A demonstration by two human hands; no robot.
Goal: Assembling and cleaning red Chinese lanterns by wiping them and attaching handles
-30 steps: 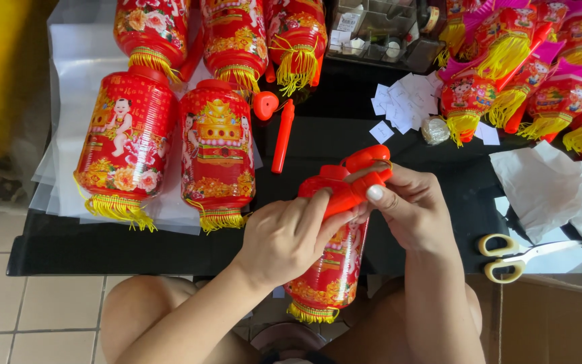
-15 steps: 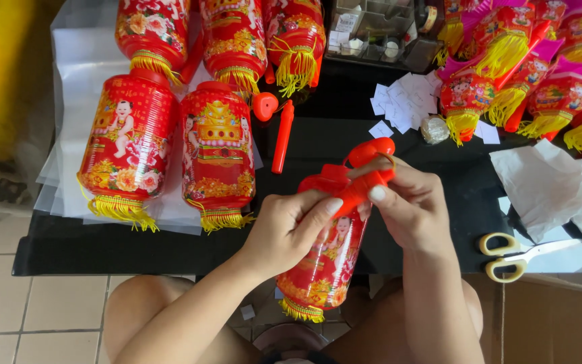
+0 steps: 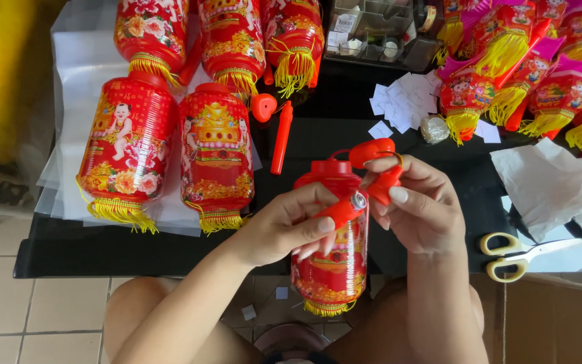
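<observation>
1. Red paper lantern [image 3: 335, 269]: cylindrical, printed with gold ornament, yellow fringe at its lower end. It hangs over the near edge of the counter [image 3: 136, 253], above the person's lap, between both hands.
2. Orange plastic handle stick [image 3: 340, 210]: short tube with a silvery open end, lying across the lantern's upper front.
3. Left hand [image 3: 289, 226]: thumb and fingers pinched on the handle stick from the left.
4. Right hand [image 3: 420, 209]: fingers curled and pressed on the orange plastic hook piece [image 3: 373, 152] at the lantern's red top cap.
5. Handling, as judged: the lantern body looks light, thin-walled and easily crushed or creased; the plastic cap and handle look stiff and are the safer holds. The glossy print may be slippery.
6. Finished lanterns [image 3: 129, 145]: two lie side by side on clear plastic sheets [image 3: 75, 87] to the left, with more beyond them.
7. Loose orange stick [image 3: 282, 137] and round orange cap [image 3: 263, 106]: at counter centre, well apart from the hands.
8. Yellow-handled scissors [image 3: 516, 255]: at right, near crumpled white paper [image 3: 547, 185].
9. Smaller fringed lanterns [image 3: 506, 81]: heaped at far right.
</observation>
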